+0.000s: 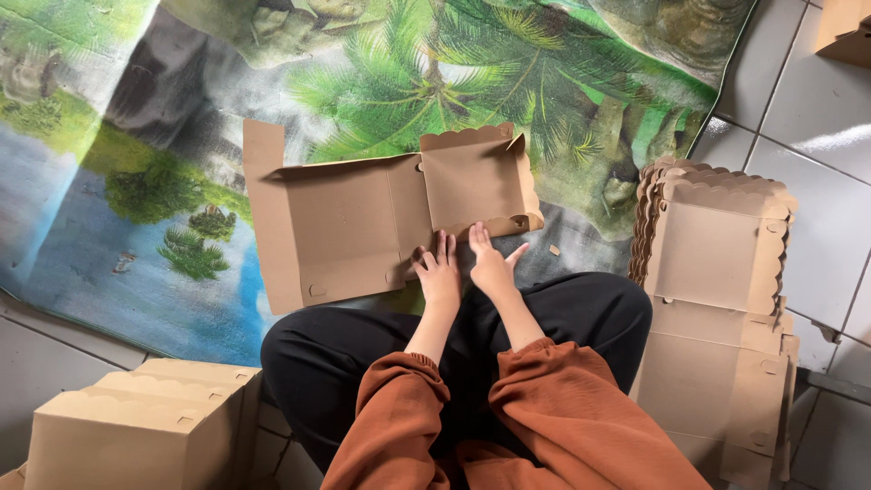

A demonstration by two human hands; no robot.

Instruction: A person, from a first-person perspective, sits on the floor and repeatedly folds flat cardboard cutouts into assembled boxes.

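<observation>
A brown cardboard box blank [349, 222] lies partly folded on a printed mat, its right half raised into scalloped walls [476, 177]. My left hand [439, 272] rests flat with fingers spread on the blank's near edge. Beside it, my right hand [490, 261] presses its fingers against the near scalloped wall, thumb out to the right. Neither hand grips anything. My sleeves are rust-brown and my legs in black trousers are folded under my arms.
A stack of flat cardboard blanks [721, 272] lies on the right over the tiled floor. Folded boxes [145, 422] stand at the lower left. The landscape-printed mat [136, 181] covers the floor ahead. A small cardboard scrap [554, 249] lies near my right hand.
</observation>
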